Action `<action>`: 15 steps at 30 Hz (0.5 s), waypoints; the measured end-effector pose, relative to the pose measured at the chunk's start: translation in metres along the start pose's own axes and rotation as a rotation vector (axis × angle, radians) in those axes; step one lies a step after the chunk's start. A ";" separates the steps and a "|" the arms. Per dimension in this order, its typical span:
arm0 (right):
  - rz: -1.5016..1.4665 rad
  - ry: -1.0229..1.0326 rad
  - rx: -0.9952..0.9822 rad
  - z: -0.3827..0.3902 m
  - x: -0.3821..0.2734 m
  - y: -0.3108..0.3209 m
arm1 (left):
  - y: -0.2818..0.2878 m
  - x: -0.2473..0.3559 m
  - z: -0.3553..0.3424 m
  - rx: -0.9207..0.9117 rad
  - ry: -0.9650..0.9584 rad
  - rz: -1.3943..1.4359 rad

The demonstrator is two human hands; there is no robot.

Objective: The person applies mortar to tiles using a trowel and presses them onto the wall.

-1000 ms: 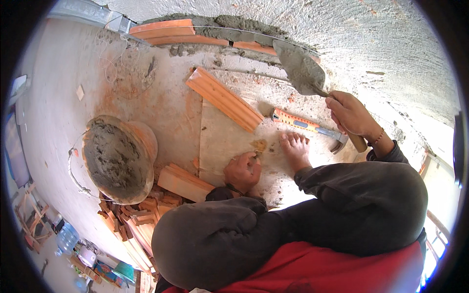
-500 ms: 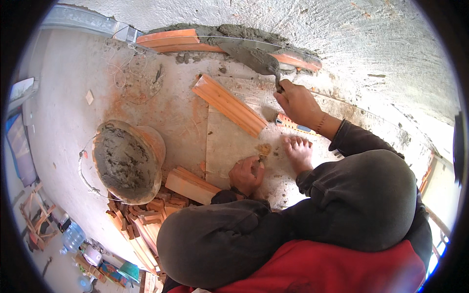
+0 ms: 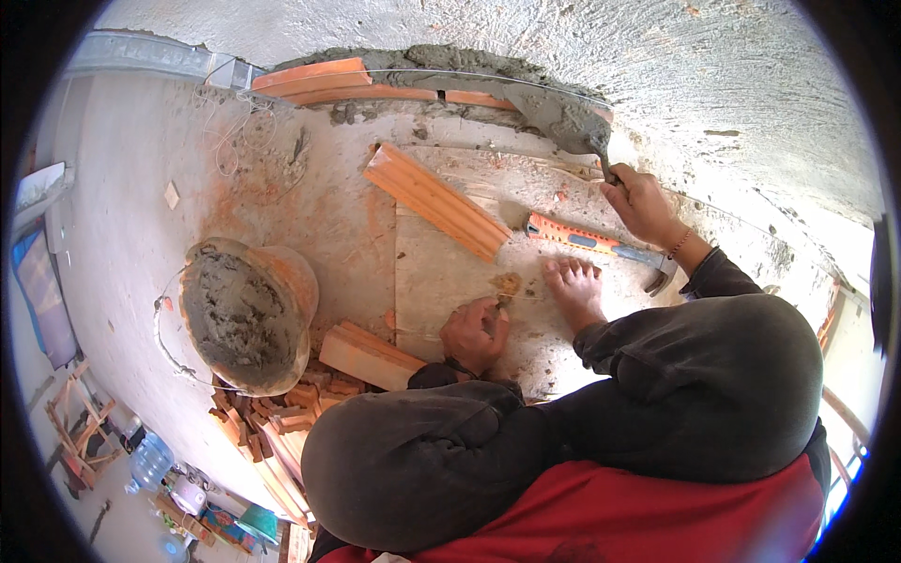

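Observation:
My right hand (image 3: 644, 205) is closed round the handle of a trowel (image 3: 569, 122). Its mortar-smeared blade lies over the right part of a low row of orange clay blocks (image 3: 314, 79) along the wall. Grey mortar (image 3: 460, 64) fills the strip behind that row, and a taut string runs above it. My left hand (image 3: 474, 334) rests low near the floor with curled fingers; what they hold, if anything, is hidden. A loose ribbed clay block (image 3: 436, 202) lies between the hands and the row. Beside my bare foot (image 3: 575, 289) is a hammer (image 3: 591, 241) with an orange handle.
At left stands a bucket of mortar (image 3: 239, 314) with a wire handle. A clay block (image 3: 366, 357) and a pile of several more (image 3: 272, 427) lie near my left knee. A metal beam (image 3: 150, 53) meets the wall; a water bottle (image 3: 150, 460) stands far left.
My right hand has moved right with the trowel, along the row, baring more of the blocks and uncovering the hammer's head. My left hand has stayed in place.

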State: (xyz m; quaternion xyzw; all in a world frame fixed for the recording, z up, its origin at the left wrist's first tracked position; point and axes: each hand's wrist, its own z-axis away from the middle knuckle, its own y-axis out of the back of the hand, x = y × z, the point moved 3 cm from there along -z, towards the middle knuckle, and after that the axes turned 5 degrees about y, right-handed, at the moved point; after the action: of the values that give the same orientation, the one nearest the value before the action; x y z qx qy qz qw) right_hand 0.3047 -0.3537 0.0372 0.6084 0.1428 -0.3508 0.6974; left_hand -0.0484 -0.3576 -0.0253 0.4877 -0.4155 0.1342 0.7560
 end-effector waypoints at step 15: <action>0.024 -0.075 -0.067 0.042 0.021 0.038 | 0.067 0.002 -0.046 -0.235 0.383 0.759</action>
State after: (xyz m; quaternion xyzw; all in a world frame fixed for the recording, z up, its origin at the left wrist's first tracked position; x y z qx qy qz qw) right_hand 0.3350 -0.3996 0.0615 0.5729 0.1208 -0.3599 0.7264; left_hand -0.0651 -0.2867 0.0094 0.1776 -0.4298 0.4422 0.7669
